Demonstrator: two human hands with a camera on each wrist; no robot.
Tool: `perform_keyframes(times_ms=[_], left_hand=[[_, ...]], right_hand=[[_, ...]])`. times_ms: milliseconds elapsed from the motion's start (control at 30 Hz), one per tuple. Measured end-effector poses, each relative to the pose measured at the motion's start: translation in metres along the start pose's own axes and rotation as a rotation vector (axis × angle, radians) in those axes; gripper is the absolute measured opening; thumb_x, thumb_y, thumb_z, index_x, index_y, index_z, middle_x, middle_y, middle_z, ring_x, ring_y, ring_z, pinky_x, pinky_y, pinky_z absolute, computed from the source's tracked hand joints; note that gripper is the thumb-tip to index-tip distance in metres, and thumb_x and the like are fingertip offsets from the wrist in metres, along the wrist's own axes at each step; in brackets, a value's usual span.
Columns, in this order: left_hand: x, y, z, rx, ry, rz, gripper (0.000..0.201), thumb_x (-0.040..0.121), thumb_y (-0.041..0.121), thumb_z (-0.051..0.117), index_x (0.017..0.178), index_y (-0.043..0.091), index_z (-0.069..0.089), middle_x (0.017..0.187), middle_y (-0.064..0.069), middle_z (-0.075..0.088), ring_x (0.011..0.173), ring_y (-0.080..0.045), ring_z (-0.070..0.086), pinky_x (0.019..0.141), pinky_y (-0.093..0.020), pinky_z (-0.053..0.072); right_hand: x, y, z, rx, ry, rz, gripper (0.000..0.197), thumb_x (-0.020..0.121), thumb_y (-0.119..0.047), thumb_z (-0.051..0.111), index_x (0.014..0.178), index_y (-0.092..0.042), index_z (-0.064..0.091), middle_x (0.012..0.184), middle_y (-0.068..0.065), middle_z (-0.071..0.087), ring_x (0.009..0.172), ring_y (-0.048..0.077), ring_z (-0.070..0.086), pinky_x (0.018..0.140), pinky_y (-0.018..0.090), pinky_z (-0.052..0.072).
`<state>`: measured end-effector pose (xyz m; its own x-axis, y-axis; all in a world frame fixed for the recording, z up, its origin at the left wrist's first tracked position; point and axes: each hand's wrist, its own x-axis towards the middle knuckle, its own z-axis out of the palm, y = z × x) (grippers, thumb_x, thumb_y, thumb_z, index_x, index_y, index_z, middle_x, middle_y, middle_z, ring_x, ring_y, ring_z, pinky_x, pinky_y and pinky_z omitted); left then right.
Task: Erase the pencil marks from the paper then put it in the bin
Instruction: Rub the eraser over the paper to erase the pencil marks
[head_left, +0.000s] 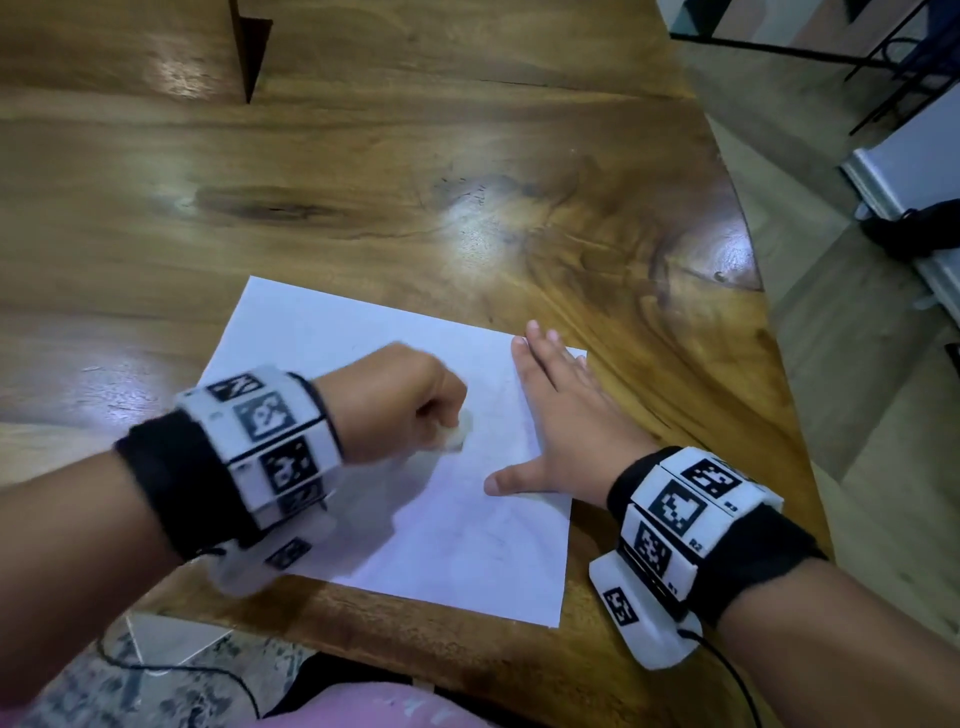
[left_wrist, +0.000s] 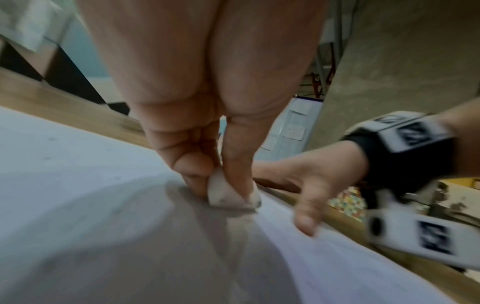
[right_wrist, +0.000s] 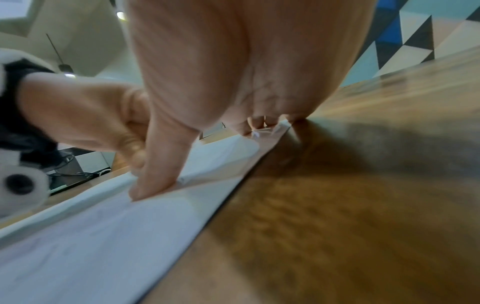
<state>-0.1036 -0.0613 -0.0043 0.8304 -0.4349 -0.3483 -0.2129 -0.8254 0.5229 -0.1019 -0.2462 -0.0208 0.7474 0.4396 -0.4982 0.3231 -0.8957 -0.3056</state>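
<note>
A white sheet of paper (head_left: 363, 353) lies flat near the front edge of the wooden table (head_left: 363, 182), with faint pencil marks on its lower middle. My left hand (head_left: 400, 400) is curled over the sheet's middle and pinches a small white eraser (head_left: 460, 434) against the paper. The left wrist view shows the eraser (left_wrist: 226, 193) held between thumb and fingers, its tip touching the paper (left_wrist: 78, 185). My right hand (head_left: 561, 415) lies flat, fingers straight and spread, pressing on the paper's right edge. In the right wrist view its thumb (right_wrist: 158, 174) presses the sheet (right_wrist: 91, 236).
The table's curved right edge (head_left: 748, 249) drops to a grey floor. A dark wedge-shaped gap (head_left: 249, 47) cuts into the table at the back left. A black metal frame (head_left: 883, 57) stands at the far right. No bin is in view.
</note>
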Motion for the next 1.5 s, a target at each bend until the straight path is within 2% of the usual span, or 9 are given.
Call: perform_keyframes(times_ms=[100, 333, 567, 633, 733, 833, 1067, 1333, 1500], left_hand=[[-0.001, -0.002, 0.0, -0.002, -0.071, 0.012, 0.01, 0.07, 0.019, 0.07, 0.078, 0.012, 0.067, 0.078, -0.006, 0.067, 0.073, -0.022, 0.057, 0.063, -0.018, 0.04], [0.049, 0.006, -0.019, 0.008, 0.199, -0.004, 0.003, 0.074, 0.013, 0.067, 0.074, 0.012, 0.064, 0.057, 0.011, 0.045, 0.068, -0.02, 0.049, 0.052, -0.015, 0.033], [-0.003, -0.002, 0.008, -0.002, -0.005, 0.048, 0.005, 0.072, 0.017, 0.069, 0.072, 0.014, 0.065, 0.068, 0.004, 0.055, 0.066, -0.015, 0.048, 0.054, -0.006, 0.029], [0.009, -0.001, 0.001, -0.001, 0.03, 0.028, 0.004, 0.072, 0.012, 0.068, 0.075, 0.014, 0.067, 0.07, 0.004, 0.055, 0.067, -0.014, 0.048, 0.053, -0.005, 0.028], [0.041, 0.002, -0.016, -0.009, 0.147, -0.013, 0.006, 0.071, 0.01, 0.069, 0.076, 0.01, 0.066, 0.063, 0.003, 0.053, 0.069, -0.018, 0.049, 0.053, -0.019, 0.032], [0.052, 0.006, -0.022, 0.014, 0.191, -0.041, 0.009, 0.072, 0.009, 0.067, 0.08, 0.008, 0.067, 0.059, 0.007, 0.049, 0.07, -0.018, 0.048, 0.053, -0.011, 0.028], [-0.012, 0.002, 0.013, -0.001, -0.026, 0.054, 0.003, 0.074, 0.016, 0.066, 0.072, 0.013, 0.065, 0.07, 0.0, 0.059, 0.066, -0.016, 0.05, 0.054, -0.006, 0.028], [-0.019, 0.009, 0.017, 0.098, -0.017, 0.033, 0.008, 0.079, 0.013, 0.057, 0.071, 0.016, 0.058, 0.072, 0.003, 0.047, 0.069, -0.017, 0.043, 0.06, -0.025, 0.031], [0.007, 0.02, -0.009, 0.081, -0.038, -0.037, 0.01, 0.069, 0.017, 0.068, 0.079, 0.02, 0.067, 0.056, 0.013, 0.046, 0.059, -0.011, 0.045, 0.054, -0.022, 0.034]], right_hand=[[-0.001, 0.0, 0.0, -0.001, -0.003, -0.006, 0.132, 0.065, -0.065, 0.07, 0.147, -0.016, -0.02, 0.152, -0.003, -0.034, 0.14, 0.011, -0.029, 0.116, 0.029, -0.014], [0.0, -0.001, 0.0, -0.017, -0.008, -0.004, 0.132, 0.065, -0.066, 0.069, 0.147, -0.016, -0.021, 0.152, -0.003, -0.034, 0.14, 0.012, -0.029, 0.115, 0.03, -0.014], [-0.001, -0.001, -0.001, -0.01, -0.011, -0.005, 0.131, 0.066, -0.065, 0.07, 0.147, -0.016, -0.02, 0.152, -0.003, -0.034, 0.14, 0.011, -0.029, 0.115, 0.03, -0.014], [-0.001, -0.002, -0.001, -0.018, -0.009, -0.005, 0.131, 0.066, -0.064, 0.07, 0.147, -0.015, -0.02, 0.152, -0.003, -0.034, 0.14, 0.012, -0.029, 0.115, 0.03, -0.014], [-0.001, -0.002, -0.001, -0.029, -0.01, -0.001, 0.131, 0.066, -0.066, 0.069, 0.147, -0.015, -0.021, 0.152, -0.002, -0.034, 0.14, 0.012, -0.029, 0.115, 0.03, -0.014], [-0.001, -0.002, -0.002, -0.024, -0.015, 0.001, 0.132, 0.066, -0.066, 0.069, 0.147, -0.015, -0.021, 0.152, -0.002, -0.033, 0.14, 0.012, -0.029, 0.114, 0.029, -0.014], [-0.002, -0.002, -0.002, -0.019, -0.01, 0.0, 0.132, 0.066, -0.065, 0.069, 0.147, -0.015, -0.021, 0.152, -0.003, -0.034, 0.14, 0.011, -0.029, 0.113, 0.029, -0.015], [-0.007, 0.001, -0.002, 0.008, -0.022, 0.002, 0.129, 0.068, -0.06, 0.072, 0.147, -0.014, -0.02, 0.152, -0.002, -0.034, 0.14, 0.01, -0.028, 0.115, 0.027, -0.012], [-0.01, 0.003, -0.002, 0.017, -0.022, -0.001, 0.132, 0.066, -0.058, 0.074, 0.148, -0.011, -0.018, 0.153, -0.002, -0.033, 0.141, 0.009, -0.027, 0.111, 0.023, -0.013]])
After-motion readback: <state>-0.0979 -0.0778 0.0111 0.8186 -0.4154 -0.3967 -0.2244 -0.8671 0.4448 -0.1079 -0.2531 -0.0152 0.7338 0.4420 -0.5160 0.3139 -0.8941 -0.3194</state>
